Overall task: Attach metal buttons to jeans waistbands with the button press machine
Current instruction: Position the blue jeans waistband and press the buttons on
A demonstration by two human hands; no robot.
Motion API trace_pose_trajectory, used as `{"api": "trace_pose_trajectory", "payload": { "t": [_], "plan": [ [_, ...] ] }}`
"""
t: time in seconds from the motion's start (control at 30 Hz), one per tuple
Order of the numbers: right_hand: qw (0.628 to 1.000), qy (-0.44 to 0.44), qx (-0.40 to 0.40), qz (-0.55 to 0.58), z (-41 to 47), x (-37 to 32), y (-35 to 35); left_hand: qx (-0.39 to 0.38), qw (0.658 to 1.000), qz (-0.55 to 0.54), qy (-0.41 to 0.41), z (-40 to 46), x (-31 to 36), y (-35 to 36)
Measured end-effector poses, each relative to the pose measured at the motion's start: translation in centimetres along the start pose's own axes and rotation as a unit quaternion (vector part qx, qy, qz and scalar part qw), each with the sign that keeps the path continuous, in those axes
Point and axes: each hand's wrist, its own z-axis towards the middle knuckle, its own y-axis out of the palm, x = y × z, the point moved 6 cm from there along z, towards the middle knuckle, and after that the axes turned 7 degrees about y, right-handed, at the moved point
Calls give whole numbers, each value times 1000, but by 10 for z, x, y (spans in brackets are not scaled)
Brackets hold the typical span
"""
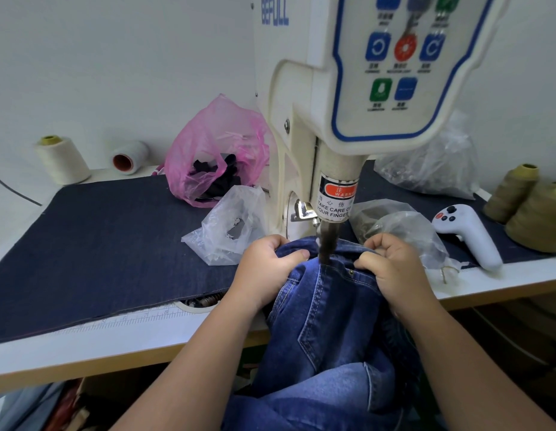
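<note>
1. At the front edge of the table, under the head of the button press machine, a pair of blue jeans hangs with its waistband lifted up to the machine's dark plunger.
2. The left hand grips the waistband just left of the plunger, fingers curled over the top edge of the fold and the thumb pressed flat on the denim.
3. The right hand grips the waistband just right of the plunger, fingers curled tight and the thumb pinching the cloth.
4. A small metal button shows on the denim just below the right thumb.
5. The plunger tip meets the waistband between the two hands; whether it is pressing cannot be told.
6. A dark denim mat covers the tabletop.
7. On it, left of the machine, lie a pink plastic bag with dark contents and a clear plastic bag.
8. Two pale thread cones stand near the wall at far left.
9. To the right lie crumpled clear bags, a white handheld controller and olive thread cones.
</note>
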Motion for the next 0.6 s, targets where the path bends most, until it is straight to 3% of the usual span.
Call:
{"api": "trace_pose_trajectory", "payload": {
  "t": [0.6],
  "plan": [
    [1000,1,-19,-5,0,-1,1,-1,1000,0,0,1,-2,-1]
  ]
}}
